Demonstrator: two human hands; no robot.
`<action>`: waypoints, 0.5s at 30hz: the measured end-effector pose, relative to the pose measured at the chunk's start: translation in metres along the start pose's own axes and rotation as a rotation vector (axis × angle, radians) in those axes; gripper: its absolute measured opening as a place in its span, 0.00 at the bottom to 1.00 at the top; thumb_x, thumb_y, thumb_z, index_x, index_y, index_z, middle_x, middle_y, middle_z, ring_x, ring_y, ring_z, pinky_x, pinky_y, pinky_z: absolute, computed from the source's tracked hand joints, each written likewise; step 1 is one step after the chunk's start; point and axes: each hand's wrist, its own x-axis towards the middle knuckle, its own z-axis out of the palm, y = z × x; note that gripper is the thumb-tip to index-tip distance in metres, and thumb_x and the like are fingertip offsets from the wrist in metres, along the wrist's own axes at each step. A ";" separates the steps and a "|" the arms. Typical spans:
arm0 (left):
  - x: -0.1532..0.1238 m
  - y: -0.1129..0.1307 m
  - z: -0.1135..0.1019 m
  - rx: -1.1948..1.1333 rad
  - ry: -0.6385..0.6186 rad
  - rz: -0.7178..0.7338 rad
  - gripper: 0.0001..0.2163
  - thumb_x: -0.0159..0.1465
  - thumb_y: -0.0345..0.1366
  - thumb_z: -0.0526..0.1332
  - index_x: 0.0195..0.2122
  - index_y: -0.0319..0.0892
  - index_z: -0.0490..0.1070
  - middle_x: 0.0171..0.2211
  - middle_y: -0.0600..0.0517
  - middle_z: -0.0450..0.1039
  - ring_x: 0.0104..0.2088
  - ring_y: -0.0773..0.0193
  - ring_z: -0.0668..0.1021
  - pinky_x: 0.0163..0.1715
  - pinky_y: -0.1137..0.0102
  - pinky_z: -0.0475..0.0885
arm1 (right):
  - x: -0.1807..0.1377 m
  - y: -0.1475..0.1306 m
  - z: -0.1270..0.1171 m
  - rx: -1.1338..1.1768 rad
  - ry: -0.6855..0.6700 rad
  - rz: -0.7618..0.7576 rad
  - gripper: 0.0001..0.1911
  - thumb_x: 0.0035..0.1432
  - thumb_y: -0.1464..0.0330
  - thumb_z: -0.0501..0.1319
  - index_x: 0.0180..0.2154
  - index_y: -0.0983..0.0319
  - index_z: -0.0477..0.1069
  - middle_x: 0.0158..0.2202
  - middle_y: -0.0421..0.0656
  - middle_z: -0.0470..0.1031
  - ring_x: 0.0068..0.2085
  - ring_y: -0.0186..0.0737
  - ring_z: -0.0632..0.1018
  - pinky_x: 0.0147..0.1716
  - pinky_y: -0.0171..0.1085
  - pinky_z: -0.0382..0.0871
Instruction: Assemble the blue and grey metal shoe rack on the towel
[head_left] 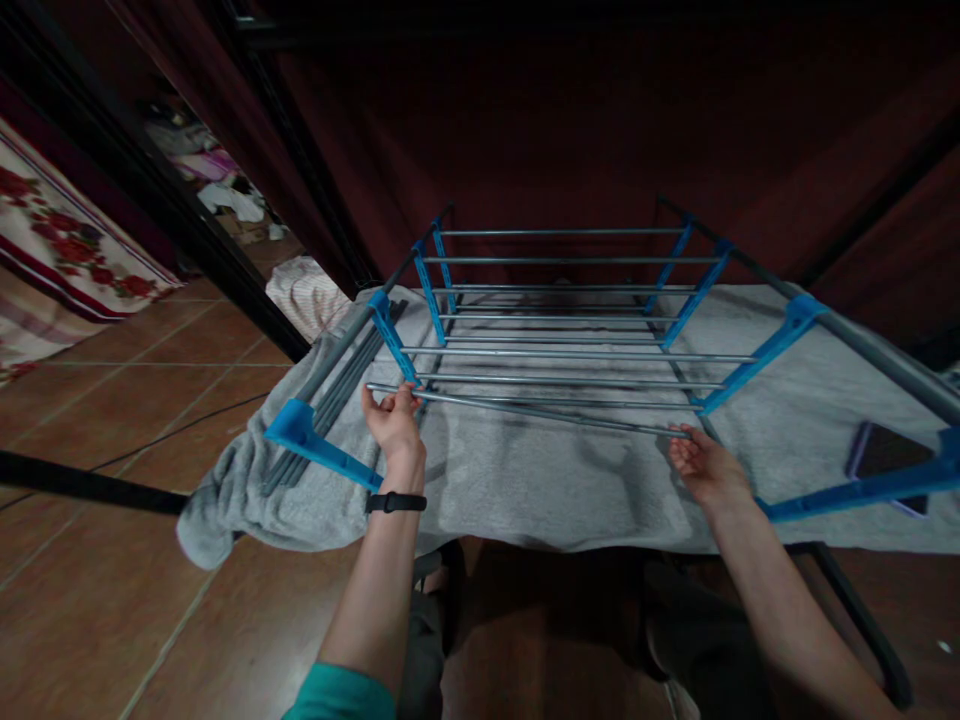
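A drying rack (pixel 577 320) of grey metal rods and blue plastic brackets lies on a grey towel (pixel 525 480) spread over a low surface. Both of my hands hold one loose grey rod (pixel 525 408) across the rack's near side. My left hand (pixel 394 425), with a black band on the wrist, pinches the rod's left end near a blue bracket (pixel 390 335). My right hand (pixel 701 465) has its fingers closed on the rod's right end. A bundle of spare rods (pixel 330 400) lies along the left blue rail (pixel 315 445).
A phone (pixel 889 460) lies on the towel at the right, under a blue rail. Brown tiled floor (pixel 112 400) spreads left, with a black bar across it and a floral cloth (pixel 60 240) beyond. A dark red curtain hangs behind the rack.
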 end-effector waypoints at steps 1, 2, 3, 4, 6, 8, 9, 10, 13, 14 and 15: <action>-0.001 0.000 0.000 -0.001 -0.006 0.001 0.37 0.53 0.34 0.69 0.63 0.45 0.56 0.25 0.61 0.70 0.31 0.67 0.80 0.32 0.73 0.73 | 0.000 0.000 0.000 0.000 -0.003 0.002 0.11 0.65 0.78 0.54 0.32 0.63 0.70 0.24 0.39 0.74 0.21 0.27 0.74 0.25 0.25 0.76; -0.001 0.001 0.000 0.000 -0.013 0.001 0.35 0.53 0.34 0.69 0.61 0.45 0.57 0.25 0.61 0.70 0.31 0.66 0.81 0.32 0.73 0.73 | -0.001 0.000 0.001 -0.001 -0.005 0.003 0.11 0.65 0.78 0.54 0.32 0.63 0.70 0.24 0.39 0.75 0.21 0.27 0.75 0.24 0.25 0.76; -0.002 0.001 0.001 0.003 -0.020 -0.001 0.33 0.53 0.35 0.69 0.60 0.45 0.59 0.25 0.60 0.71 0.31 0.66 0.81 0.32 0.73 0.73 | -0.001 0.000 0.001 -0.002 -0.010 0.005 0.11 0.65 0.78 0.54 0.32 0.63 0.70 0.24 0.39 0.75 0.21 0.27 0.75 0.24 0.25 0.76; -0.003 0.001 0.001 0.006 -0.028 -0.005 0.31 0.53 0.36 0.69 0.58 0.45 0.60 0.25 0.60 0.72 0.31 0.66 0.81 0.31 0.73 0.73 | -0.001 0.000 0.001 -0.003 -0.016 0.007 0.11 0.65 0.78 0.54 0.32 0.63 0.70 0.25 0.39 0.75 0.21 0.27 0.75 0.23 0.25 0.76; -0.006 0.001 0.003 0.011 -0.045 -0.020 0.28 0.53 0.37 0.69 0.54 0.45 0.62 0.26 0.59 0.73 0.31 0.66 0.80 0.31 0.73 0.72 | -0.001 0.001 0.001 -0.005 -0.024 0.013 0.11 0.65 0.78 0.54 0.32 0.62 0.70 0.25 0.40 0.76 0.21 0.28 0.75 0.23 0.25 0.76; -0.012 0.000 0.007 0.001 -0.059 -0.040 0.25 0.54 0.38 0.69 0.51 0.44 0.63 0.27 0.57 0.75 0.29 0.68 0.79 0.31 0.73 0.72 | 0.000 0.001 0.000 -0.006 -0.021 0.012 0.11 0.64 0.78 0.54 0.32 0.62 0.70 0.26 0.40 0.76 0.22 0.28 0.75 0.23 0.25 0.76; -0.016 -0.001 0.010 -0.010 -0.065 -0.051 0.24 0.54 0.38 0.69 0.50 0.44 0.63 0.28 0.57 0.75 0.29 0.69 0.79 0.32 0.73 0.72 | 0.000 0.001 0.000 -0.007 -0.017 0.009 0.11 0.64 0.79 0.54 0.32 0.63 0.70 0.26 0.40 0.76 0.22 0.28 0.75 0.23 0.25 0.76; -0.020 -0.002 0.013 -0.021 -0.072 -0.063 0.24 0.54 0.38 0.70 0.49 0.44 0.62 0.28 0.57 0.75 0.28 0.69 0.79 0.32 0.73 0.72 | 0.001 0.001 0.000 -0.007 -0.011 0.004 0.11 0.64 0.79 0.54 0.32 0.63 0.70 0.26 0.40 0.76 0.22 0.28 0.75 0.23 0.25 0.76; -0.032 -0.004 0.021 -0.051 -0.099 -0.080 0.23 0.53 0.38 0.71 0.47 0.44 0.62 0.27 0.58 0.74 0.29 0.68 0.79 0.32 0.73 0.72 | 0.002 0.002 -0.002 -0.008 0.015 -0.018 0.11 0.65 0.79 0.54 0.32 0.63 0.69 0.26 0.41 0.76 0.22 0.28 0.75 0.24 0.24 0.76; -0.036 -0.004 0.023 -0.056 -0.114 -0.080 0.22 0.53 0.39 0.71 0.45 0.45 0.63 0.27 0.58 0.73 0.29 0.68 0.79 0.31 0.74 0.72 | 0.002 0.002 -0.002 -0.007 0.023 -0.025 0.11 0.65 0.79 0.53 0.32 0.63 0.69 0.26 0.41 0.76 0.22 0.28 0.75 0.24 0.24 0.76; -0.039 -0.004 0.025 -0.058 -0.132 -0.078 0.21 0.53 0.40 0.71 0.43 0.44 0.63 0.27 0.58 0.73 0.30 0.68 0.79 0.31 0.74 0.71 | 0.002 0.002 -0.002 -0.006 0.031 -0.033 0.11 0.65 0.78 0.53 0.32 0.62 0.69 0.26 0.41 0.76 0.22 0.28 0.75 0.25 0.24 0.76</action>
